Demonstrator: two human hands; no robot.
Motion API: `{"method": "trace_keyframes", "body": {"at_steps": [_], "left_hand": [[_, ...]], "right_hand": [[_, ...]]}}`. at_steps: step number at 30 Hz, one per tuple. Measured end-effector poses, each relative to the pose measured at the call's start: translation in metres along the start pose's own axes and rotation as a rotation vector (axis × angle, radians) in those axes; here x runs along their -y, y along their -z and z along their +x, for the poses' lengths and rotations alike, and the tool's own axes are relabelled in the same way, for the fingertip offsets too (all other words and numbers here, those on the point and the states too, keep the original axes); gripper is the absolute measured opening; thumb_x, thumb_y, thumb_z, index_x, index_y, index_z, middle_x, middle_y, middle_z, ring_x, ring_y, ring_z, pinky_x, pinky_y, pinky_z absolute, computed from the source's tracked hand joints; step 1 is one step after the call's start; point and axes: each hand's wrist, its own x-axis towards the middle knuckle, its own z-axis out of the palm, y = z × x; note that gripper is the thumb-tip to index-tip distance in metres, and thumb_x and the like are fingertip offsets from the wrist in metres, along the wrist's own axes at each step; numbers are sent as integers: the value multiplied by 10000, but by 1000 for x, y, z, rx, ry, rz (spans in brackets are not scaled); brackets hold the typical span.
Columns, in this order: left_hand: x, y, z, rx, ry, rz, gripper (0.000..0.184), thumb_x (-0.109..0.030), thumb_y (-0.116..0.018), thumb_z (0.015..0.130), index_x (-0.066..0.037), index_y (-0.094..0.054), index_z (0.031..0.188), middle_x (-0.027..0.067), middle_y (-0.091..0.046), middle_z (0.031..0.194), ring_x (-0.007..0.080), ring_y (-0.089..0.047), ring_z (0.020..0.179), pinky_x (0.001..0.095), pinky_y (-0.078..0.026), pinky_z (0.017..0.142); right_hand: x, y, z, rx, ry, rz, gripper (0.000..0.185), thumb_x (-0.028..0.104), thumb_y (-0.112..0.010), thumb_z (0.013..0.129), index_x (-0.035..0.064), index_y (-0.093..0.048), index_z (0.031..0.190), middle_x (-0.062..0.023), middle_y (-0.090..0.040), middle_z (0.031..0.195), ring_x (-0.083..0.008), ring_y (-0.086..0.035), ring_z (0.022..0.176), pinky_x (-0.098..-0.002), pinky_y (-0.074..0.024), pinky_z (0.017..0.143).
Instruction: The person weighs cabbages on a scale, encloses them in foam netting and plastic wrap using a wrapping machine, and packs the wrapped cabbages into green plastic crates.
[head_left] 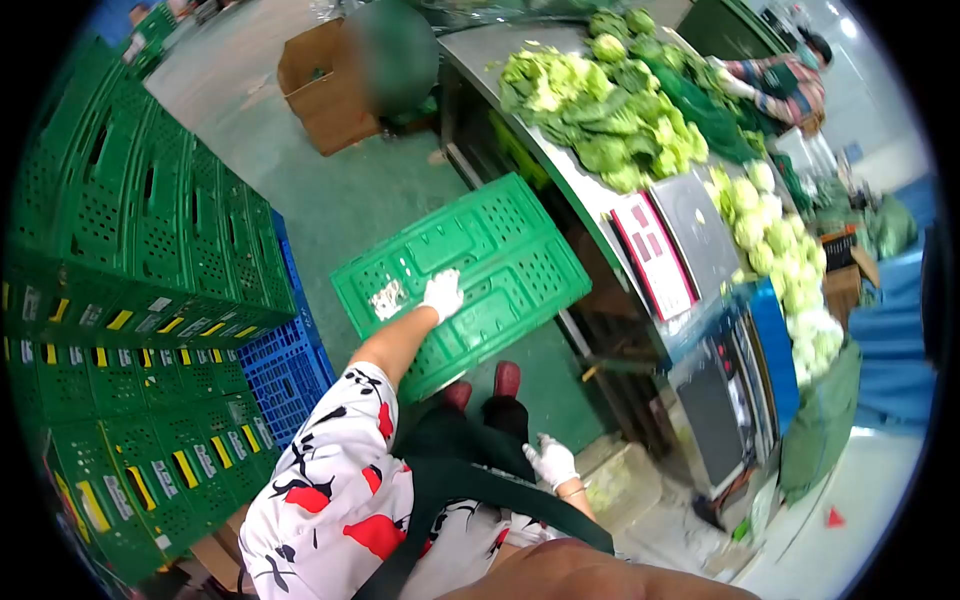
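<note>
A folded green plastic crate (500, 225) lies across the view in front of my legs, its perforated panels facing up. My left hand (443, 293), in a white glove, grips it near the middle seam, with the fingertips partly hidden. A torn whitish label (387, 299) sticks to the crate beside that hand. My right hand (553, 462), also gloved in white, hangs at my right side with its fingers apart and nothing in it. Close by is a pale translucent bin (625, 485) with some green scraps in it.
Tall stacks of green crates (130, 220) stand left by a blue pallet (285, 375). On the right, a metal table holds leafy lettuce (610, 120), a red-and-white scale (655, 255) and pale round vegetables (785, 250). A cardboard box (325, 85) stands behind; a co-worker (795, 85) is across the table.
</note>
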Motion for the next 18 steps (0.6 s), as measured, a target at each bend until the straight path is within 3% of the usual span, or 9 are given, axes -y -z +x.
{"method": "trace_keyframes", "body": {"at_steps": [3, 7, 8, 9, 11, 14, 15, 16, 18], "left_hand": [[-1, -7, 17, 206, 126, 12, 807, -423, -625, 860, -61, -317, 1513, 158, -399, 1509, 301, -400, 1380, 467, -373, 1083], [-2, 20, 29, 203, 193, 8, 669, -510, -680, 796, -53, -587, 1276, 153, -605, 1270, 307, -571, 1195, 460, -431, 983], [-1, 19, 31, 65, 145, -18, 540, -469, -706, 791, -66, -647, 1146, 143, -664, 1134, 318, -616, 1112, 467, -442, 954], [-2, 34, 29, 54, 77, -20, 549, -408, -719, 792, -95, -626, 1233, 158, -655, 1140, 322, -617, 1101, 442, -458, 954], [10, 66, 29, -23, -13, -54, 469, -362, -716, 820, -93, -648, 1198, 150, -661, 1121, 327, -627, 1070, 420, -482, 924], [14, 133, 32, -75, -173, 109, 394, -365, -708, 832, -112, -700, 1135, 114, -657, 1102, 311, -636, 1016, 409, -482, 848], [15, 150, 33, -193, -283, 168, 382, -368, -716, 820, -133, -715, 1121, 106, -642, 1048, 310, -639, 977, 409, -470, 837], [7, 170, 31, -205, -267, 229, 366, -359, -716, 821, -136, -720, 1111, 104, -628, 1012, 302, -647, 928, 409, -483, 802], [2, 181, 33, -249, -187, 272, 336, -338, -710, 829, -143, -723, 1102, 104, -604, 958, 285, -658, 849, 406, -503, 732]], "right_hand": [[-2, 18, 62, 71, 164, -64, 580, 476, -593, 916, 18, -598, 1272, -235, -680, 1106, -379, -658, 1024, -457, -524, 897], [11, 49, 157, 125, 332, -121, 556, 454, -602, 915, 22, -610, 1266, -227, -682, 1116, -369, -660, 1032, -447, -526, 900], [18, 55, 180, 136, 370, -95, 525, 431, -607, 917, 20, -617, 1245, -231, -683, 1108, -370, -661, 1026, -449, -526, 895], [28, 63, 204, 142, 408, -71, 509, 420, -611, 915, 20, -621, 1229, -230, -685, 1097, -373, -662, 1014, -453, -527, 890], [54, 75, 249, 161, 477, -24, 476, 399, -618, 910, 20, -630, 1198, -229, -688, 1074, -378, -664, 992, -461, -527, 880], [103, 73, 315, -133, 743, -230, 471, 319, -673, 870, 4, -598, 1213, -211, -669, 1007, -391, -642, 896, -460, -518, 838], [114, 63, 343, -152, 769, -294, 535, 319, -672, 867, 11, -546, 1286, -208, -630, 1139, -375, -600, 1030, -457, -481, 913], [130, 63, 363, -112, 771, -360, 579, 320, -670, 867, 17, -507, 1333, -202, -586, 1231, -357, -553, 1127, -463, -448, 957], [143, 41, 410, -63, 787, -418, 592, 390, -624, 891, 20, -505, 1337, -188, -571, 1263, -343, -539, 1157, -467, -440, 965]]}}
